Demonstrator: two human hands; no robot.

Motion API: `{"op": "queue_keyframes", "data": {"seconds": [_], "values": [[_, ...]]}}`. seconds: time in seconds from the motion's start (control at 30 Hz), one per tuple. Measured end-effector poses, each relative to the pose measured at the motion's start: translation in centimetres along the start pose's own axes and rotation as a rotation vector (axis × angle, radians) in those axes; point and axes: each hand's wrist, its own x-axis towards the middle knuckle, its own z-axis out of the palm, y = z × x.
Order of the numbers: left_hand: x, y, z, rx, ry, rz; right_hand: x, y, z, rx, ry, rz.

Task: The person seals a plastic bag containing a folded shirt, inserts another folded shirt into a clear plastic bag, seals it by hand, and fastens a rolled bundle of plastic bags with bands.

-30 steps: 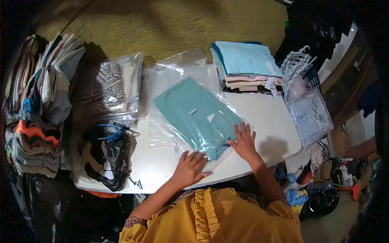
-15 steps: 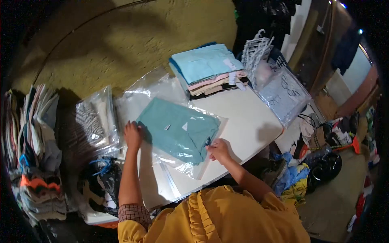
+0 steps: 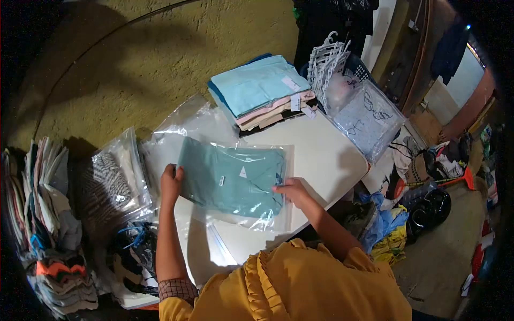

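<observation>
A folded teal garment [image 3: 230, 184] with a white tag lies inside a clear plastic bag [image 3: 289, 163] over the white table [image 3: 326, 155]. My left hand [image 3: 171, 183] is closed on the left edge of the garment, at that end of the bag; its curled fingers are partly hidden. At the opposite end, my right hand [image 3: 294, 192] pinches the bag's right side, thumb on top. The garment reaches nearly to the right end of the plastic.
Behind the bag is a stack of folded clothes [image 3: 259, 88] with tags. White hangers [image 3: 326, 69] and a bagged pale garment [image 3: 369, 117] are at the right. More clear bags [image 3: 195, 120] lie behind. A bagged patterned garment [image 3: 110, 179] and piled clothes [image 3: 51, 198] stand left.
The bag with the teal garment has turned, its right end swinging away from me, so it now lies more level. My right hand has moved with it, and the head view has shifted slightly.
</observation>
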Motion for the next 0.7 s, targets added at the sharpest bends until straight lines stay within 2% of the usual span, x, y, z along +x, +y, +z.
{"op": "queue_keyframes", "data": {"seconds": [0.1, 0.17, 0.2, 0.3, 0.4, 0.47, 0.5, 0.53, 0.6, 0.67, 0.7], "values": [[0.2, 6.4, -2.9, -0.174, -0.017, 0.121, 0.3, 1.1, -0.7, 0.532, -0.166, 0.046], [-0.4, 12.1, -5.0, -0.374, -0.037, 0.029, -1.1, 0.7, -1.4, 0.865, -0.297, 0.102], [-0.1, 12.9, -5.4, -0.423, -0.024, 0.041, -1.2, 1.1, -1.4, 0.944, -0.388, 0.146], [0.2, 16.2, -5.8, -0.401, -0.026, 0.150, -1.6, 1.2, -1.2, 0.984, -0.422, 0.355], [0.7, 14.6, -3.3, -0.346, -0.149, 0.113, -1.9, 1.8, -1.6, 0.699, -0.275, 0.058], [-0.5, 13.8, -1.1, -0.318, -0.155, 0.168, -2.7, 1.2, -4.7, 0.484, -0.172, 0.010], [-1.4, 13.4, -0.1, -0.381, -0.194, 0.026, -3.1, 1.2, -6.6, 0.375, -0.120, -0.010], [-2.5, 12.8, 0.9, -0.385, -0.213, -0.013, -2.0, 3.2, -8.8, 0.246, -0.056, -0.012], [-5.2, 10.6, 3.4, -0.420, -0.253, -0.175, -4.3, 1.9, -13.1, 0.130, -0.021, -0.162], [-8.7, 10.3, 6.9, -0.701, -0.255, -0.518, -4.8, 1.4, -17.3, -0.005, 0.044, -0.265], [-10.2, 11.5, 8.5, -0.702, -0.298, -0.691, -4.2, 1.8, -19.4, -0.078, 0.092, -0.291]]}}
